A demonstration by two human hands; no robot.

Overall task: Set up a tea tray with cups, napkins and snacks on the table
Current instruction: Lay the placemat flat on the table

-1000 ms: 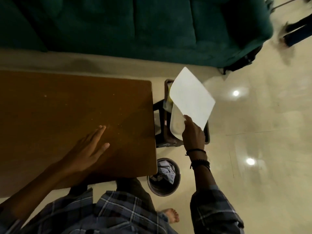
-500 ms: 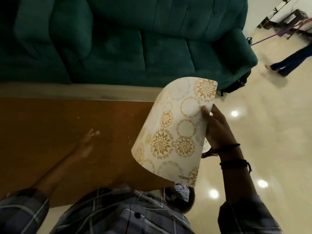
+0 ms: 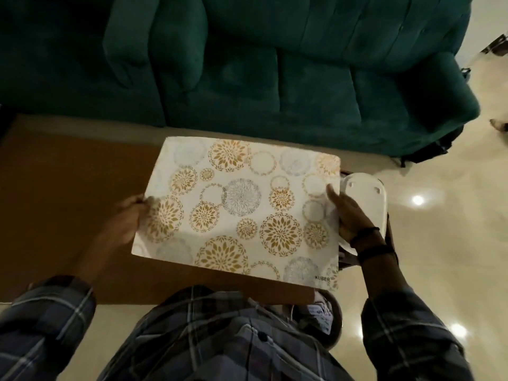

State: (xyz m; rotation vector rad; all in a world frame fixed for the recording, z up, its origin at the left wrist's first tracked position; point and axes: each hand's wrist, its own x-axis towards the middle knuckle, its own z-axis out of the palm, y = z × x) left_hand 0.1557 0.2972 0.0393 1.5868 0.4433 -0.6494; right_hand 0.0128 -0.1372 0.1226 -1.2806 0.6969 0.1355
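A white placemat (image 3: pixel 242 210) printed with gold and grey flower circles is spread flat over the right end of the brown wooden table (image 3: pixel 60 193). My left hand (image 3: pixel 125 220) grips its left edge. My right hand (image 3: pixel 347 213) holds its right edge, thumb on top. Whether the mat rests on the table or hovers just above it cannot be told. Behind my right hand, a white tray (image 3: pixel 365 193) lies on a low stand beside the table; most of it is hidden.
A dark green sofa (image 3: pixel 275 64) runs along the far side of the table. A round waste bin (image 3: pixel 321 320) with crumpled paper sits on the glossy floor by the table's near right corner. Part of someone's foot (image 3: pixel 499 123) shows at the far right.
The placemat, curled and held upright in my right hand alone, has been turned pattern-up and spread flat over the table. My left hand left the tabletop and took its left edge.
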